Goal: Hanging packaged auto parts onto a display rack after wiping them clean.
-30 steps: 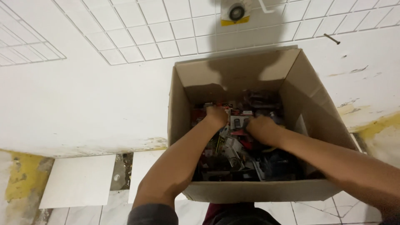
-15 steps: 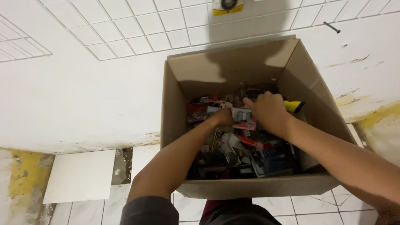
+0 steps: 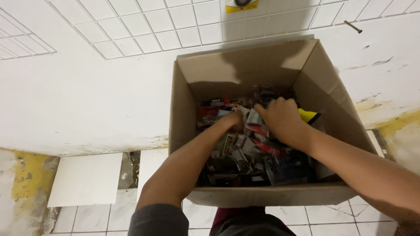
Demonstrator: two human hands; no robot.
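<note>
We have both hands down in the box [image 3: 245, 65], which stands open on the floor [image 3: 87, 179] against the wall [image 3: 87, 87]. Our left hand [image 3: 232, 121] digs into the packets [image 3: 253, 150] near the middle, fingers buried, so we cannot tell its grip. Our right hand [image 3: 282, 119], at 3 o'clock from the left and near it, lies knuckles up on the heap, fingers curled; what they clamp is hidden. A yellow piece [image 3: 307, 115] shows just beyond it at 3 o'clock.
</note>
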